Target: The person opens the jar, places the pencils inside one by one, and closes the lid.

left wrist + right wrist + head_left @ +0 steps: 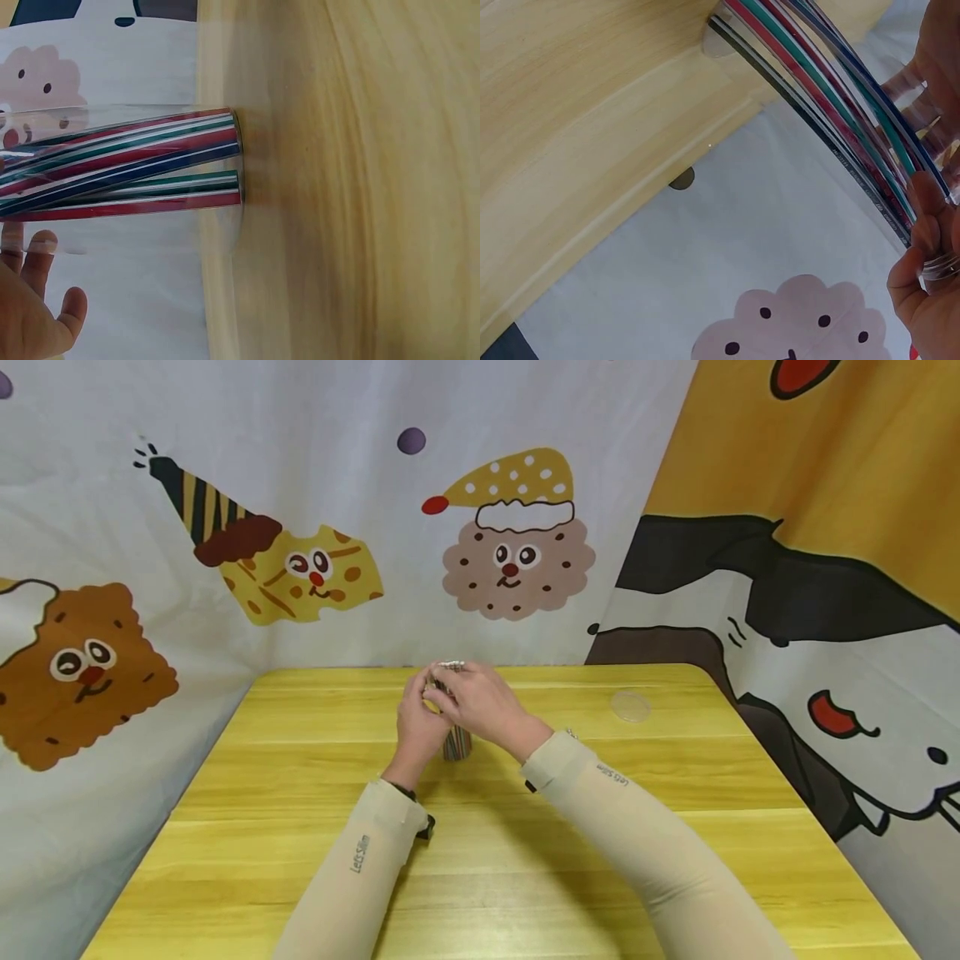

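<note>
A tall clear plastic jar (pixel 217 234) stands upright on the table, with several thin striped, pencil-like sticks (pixel 150 154) in red, green, blue and white leaning inside. My left hand (pixel 422 718) holds the jar's upper part from the left; in the right wrist view its fingers (pixel 911 97) show behind the jar wall. From the right, my right hand (pixel 487 702) wraps the top, its thumb and fingers (pixel 907 281) curled at the threaded neck (pixel 941 266). The sticks' upper ends are mostly hidden by my hands.
A clear round lid (pixel 631 706) lies flat on the yellow wood-grain table (pixel 315 793), to the right near the back edge. Behind the table hangs a printed cloth (pixel 337 460) with cartoon figures.
</note>
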Available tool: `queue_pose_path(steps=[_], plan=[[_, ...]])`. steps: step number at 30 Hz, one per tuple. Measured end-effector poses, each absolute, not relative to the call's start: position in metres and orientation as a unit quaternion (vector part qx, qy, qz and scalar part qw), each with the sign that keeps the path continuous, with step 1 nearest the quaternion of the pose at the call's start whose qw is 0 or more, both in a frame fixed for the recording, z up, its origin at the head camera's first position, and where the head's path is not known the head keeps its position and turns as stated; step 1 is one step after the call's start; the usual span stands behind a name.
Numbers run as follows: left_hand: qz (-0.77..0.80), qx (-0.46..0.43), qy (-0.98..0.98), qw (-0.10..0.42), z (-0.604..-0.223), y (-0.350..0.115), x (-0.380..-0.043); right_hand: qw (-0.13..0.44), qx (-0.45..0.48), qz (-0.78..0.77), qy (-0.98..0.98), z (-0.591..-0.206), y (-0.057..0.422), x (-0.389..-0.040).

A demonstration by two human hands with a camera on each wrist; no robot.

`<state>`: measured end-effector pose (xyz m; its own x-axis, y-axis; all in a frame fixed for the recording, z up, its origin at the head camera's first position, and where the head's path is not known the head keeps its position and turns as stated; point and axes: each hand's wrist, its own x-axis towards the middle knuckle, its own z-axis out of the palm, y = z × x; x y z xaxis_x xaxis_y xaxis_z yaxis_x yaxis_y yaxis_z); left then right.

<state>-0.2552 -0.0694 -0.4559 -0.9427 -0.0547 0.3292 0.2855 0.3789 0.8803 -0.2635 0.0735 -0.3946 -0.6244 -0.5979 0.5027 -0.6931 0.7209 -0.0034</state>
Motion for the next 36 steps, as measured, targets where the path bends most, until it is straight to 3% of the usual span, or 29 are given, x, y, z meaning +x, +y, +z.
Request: queue_pose_path(steps=[11, 17, 23, 28, 34, 36], plan=[[-0.539, -0.072, -0.822, 0.169, -0.458, -0.070, -0.255, 0.297, 0.368, 0.058, -0.879, -0.400, 0.073, -0.260], [-0.537, -0.074, -0.825, 0.162, -0.459, -0.071, -0.255, 0.268, 0.343, 0.081, -0.897, -0.393, 0.079, -0.252], [-0.556, -0.074, -0.815, 0.143, -0.456, -0.068, -0.256, 0.227, 0.284, 0.204, -0.909, -0.373, 0.113, -0.240], [-0.570, -0.054, -0.810, 0.129, -0.454, -0.065, -0.254, 0.139, 0.207, 0.278, -0.928, -0.371, 0.165, -0.238], [-0.574, -0.043, -0.808, 0.122, -0.452, -0.065, -0.252, -0.054, 0.134, 0.240, -0.960, -0.395, 0.219, -0.231], [-0.572, -0.042, -0.810, 0.120, -0.453, -0.065, -0.252, -0.095, 0.121, 0.213, -0.965, -0.405, 0.231, -0.227]])
